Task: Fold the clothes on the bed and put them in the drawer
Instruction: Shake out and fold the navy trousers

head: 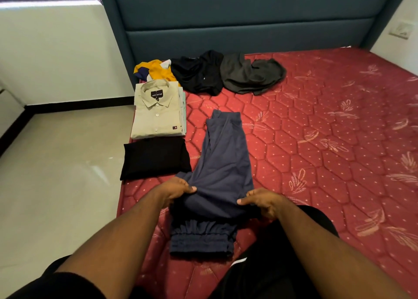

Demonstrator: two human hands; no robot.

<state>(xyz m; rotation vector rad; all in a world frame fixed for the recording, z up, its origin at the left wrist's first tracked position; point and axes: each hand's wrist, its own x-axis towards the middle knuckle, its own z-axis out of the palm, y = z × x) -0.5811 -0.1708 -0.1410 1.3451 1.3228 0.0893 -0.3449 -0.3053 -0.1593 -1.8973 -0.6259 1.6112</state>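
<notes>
The left hand (pixel 178 189) and right hand (pixel 262 200) each pinch the navy trousers (pixel 224 163) near the person, thumbs on top; the other fingers seem curled underneath; the trousers lie lengthwise on the bed (pixel 316 151).

Bare forearms, black sleeve (pixel 67 283), black shorts (pixel 282 253) with white stripe

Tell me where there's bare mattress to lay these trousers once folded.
Free: the wide red mattress right of the navy trousers. Crowded: the left edge, with the beige shirt and black garment, and the unfolded pile by the headboard.
</notes>
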